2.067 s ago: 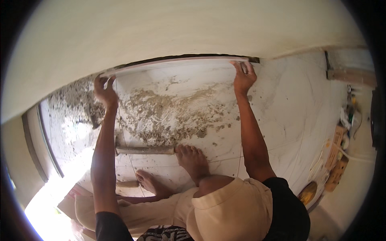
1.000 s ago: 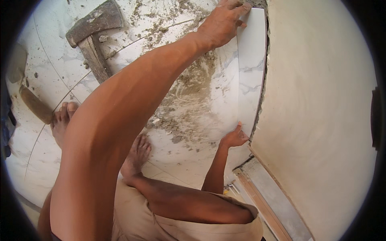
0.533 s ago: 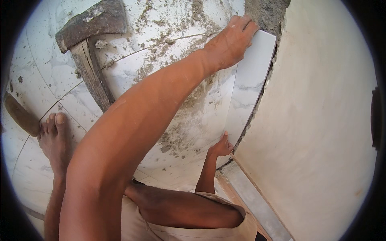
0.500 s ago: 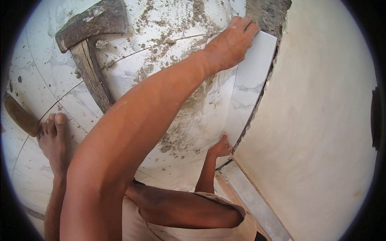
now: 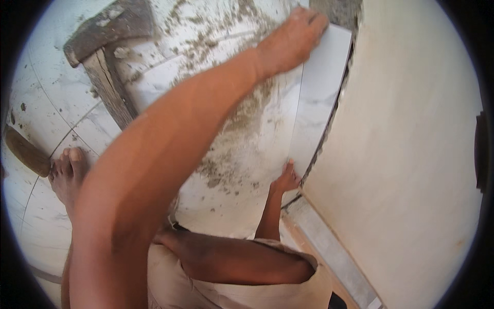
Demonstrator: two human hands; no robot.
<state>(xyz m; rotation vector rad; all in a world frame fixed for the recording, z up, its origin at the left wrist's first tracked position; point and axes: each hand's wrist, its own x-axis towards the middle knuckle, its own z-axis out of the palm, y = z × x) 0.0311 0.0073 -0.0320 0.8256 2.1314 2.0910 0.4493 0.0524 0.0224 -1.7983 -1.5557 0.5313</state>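
Note:
A narrow strip of white marbled tile [image 5: 320, 85] lies along the foot of the wall, with a thin dark gap between its edge and the wall. My left hand [image 5: 294, 40] reaches across from the lower left and grips the strip's far end, fingers curled over the edge. At the near end, my right hand [image 5: 286, 178] pinches the strip with the thumb on top. Its other fingers are partly hidden. Under my left forearm, the handle of an axe [image 5: 109, 33] with a broad, worn metal head passes out of sight.
Marbled floor tiles [image 5: 49, 105] carry crumbs and smears of grey mortar. Rough mortar [image 5: 337, 11] shows beyond the strip. A cream wall [image 5: 406, 123] rises on the right, above a grey sill [image 5: 324, 234]. A wooden handle [image 5: 27, 152] lies by my bare foot [image 5: 69, 172].
The view has shifted slightly, so the tile strip and my left hand appear a little higher. Both hands keep their hold on the strip's ends.

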